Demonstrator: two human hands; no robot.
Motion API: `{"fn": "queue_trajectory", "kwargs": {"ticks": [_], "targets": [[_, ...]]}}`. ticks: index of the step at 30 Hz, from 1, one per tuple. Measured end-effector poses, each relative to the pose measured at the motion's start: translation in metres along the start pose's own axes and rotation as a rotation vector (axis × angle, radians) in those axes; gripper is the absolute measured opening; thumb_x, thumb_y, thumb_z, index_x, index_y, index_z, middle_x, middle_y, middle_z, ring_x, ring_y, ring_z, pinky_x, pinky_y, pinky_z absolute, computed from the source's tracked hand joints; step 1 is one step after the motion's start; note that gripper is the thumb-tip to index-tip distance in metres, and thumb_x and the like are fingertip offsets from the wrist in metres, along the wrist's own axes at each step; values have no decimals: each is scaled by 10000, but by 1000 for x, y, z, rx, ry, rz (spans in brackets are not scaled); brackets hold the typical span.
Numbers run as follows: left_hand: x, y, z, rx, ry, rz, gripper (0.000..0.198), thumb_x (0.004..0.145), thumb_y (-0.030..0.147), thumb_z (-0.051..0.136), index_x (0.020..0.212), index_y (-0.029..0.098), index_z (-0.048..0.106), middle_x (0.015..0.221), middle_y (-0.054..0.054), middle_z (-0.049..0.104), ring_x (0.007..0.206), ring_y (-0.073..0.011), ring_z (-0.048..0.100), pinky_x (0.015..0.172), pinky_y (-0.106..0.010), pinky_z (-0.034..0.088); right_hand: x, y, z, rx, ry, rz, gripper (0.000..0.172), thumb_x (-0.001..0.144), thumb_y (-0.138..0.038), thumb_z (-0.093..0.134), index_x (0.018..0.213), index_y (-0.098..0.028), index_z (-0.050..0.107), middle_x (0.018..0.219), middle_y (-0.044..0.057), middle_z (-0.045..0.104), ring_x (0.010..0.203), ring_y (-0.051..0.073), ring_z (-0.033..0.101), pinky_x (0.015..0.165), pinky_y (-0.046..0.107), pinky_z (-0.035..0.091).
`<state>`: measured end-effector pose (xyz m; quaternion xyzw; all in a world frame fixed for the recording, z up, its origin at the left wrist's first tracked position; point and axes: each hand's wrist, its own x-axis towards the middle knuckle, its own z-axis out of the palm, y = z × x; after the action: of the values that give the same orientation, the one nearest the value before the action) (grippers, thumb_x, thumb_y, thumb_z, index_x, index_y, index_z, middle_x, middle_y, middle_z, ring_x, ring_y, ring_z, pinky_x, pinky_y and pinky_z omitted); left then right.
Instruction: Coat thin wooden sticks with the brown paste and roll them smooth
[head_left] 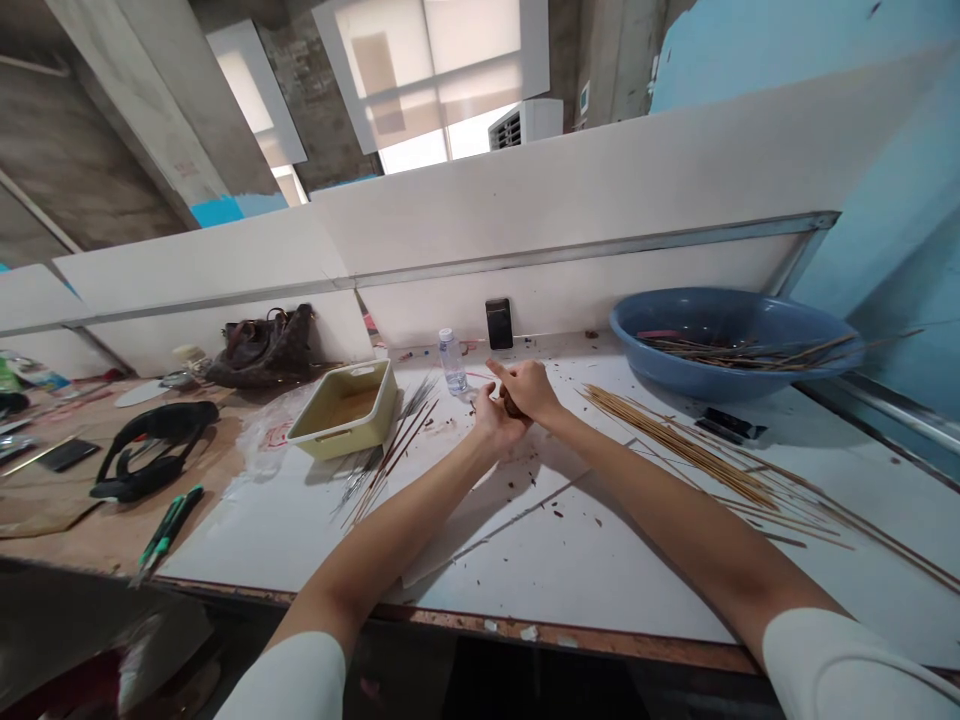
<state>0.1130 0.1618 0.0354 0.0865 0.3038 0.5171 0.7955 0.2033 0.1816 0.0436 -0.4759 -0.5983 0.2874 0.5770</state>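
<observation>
My left hand (pixel 498 420) and my right hand (pixel 531 388) meet over the middle of the white table sheet (pixel 600 560). Between them is a small dark brown lump (pixel 513 403), mostly hidden by the fingers. The left hand cups it from below, palm up. My right hand closes over it from above, with one finger pointing out to the left. Dark brown crumbs (pixel 556 514) lie scattered beneath. A clear bottle (pixel 452 364) stands just beyond the hands, left of a black phone (pixel 499 324) leaning on the partition.
Thin brown sticks (pixel 679 445) lie to the right, near a large blue basin (pixel 735 345) with more sticks. At left are a yellow-green tub (pixel 345 412), thin wires (pixel 360 480), a black headset (pixel 154 450), green-handled pliers (pixel 171 525) and a dark handbag (pixel 266 348).
</observation>
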Motion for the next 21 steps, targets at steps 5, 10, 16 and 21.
{"fn": "queue_trajectory", "kwargs": {"ticks": [5,10,16,21], "targets": [[2,17,3,-10,50,43,211,998,331,610,820,225,652,580,-5,602,537,-194,630,596,-276,542,-5,-23,-5,0,-67,-127,321,983,-554,800,1191,-311,830,583,-44,675,703,262,710,778,325,502],[-2,34,10,46,68,52,160,981,324,620,883,210,672,655,-33,679,582,-210,682,629,-305,596,-5,-38,-11,91,-117,-182,386,1030,-565,732,1327,-329,804,762,-7,785,800,277,753,862,354,529],[-10,37,17,165,14,40,231,983,273,562,1074,146,732,634,-49,665,518,-197,646,521,-273,534,9,-37,-13,262,88,-136,509,1063,-729,548,1019,-285,792,912,50,837,919,260,790,877,367,591],[-10,45,15,278,-9,75,275,959,232,570,1163,145,731,491,38,518,347,-146,461,386,-208,285,12,-31,-10,218,87,-74,566,1040,-756,556,920,-252,781,860,70,831,757,226,772,725,328,575]]}}
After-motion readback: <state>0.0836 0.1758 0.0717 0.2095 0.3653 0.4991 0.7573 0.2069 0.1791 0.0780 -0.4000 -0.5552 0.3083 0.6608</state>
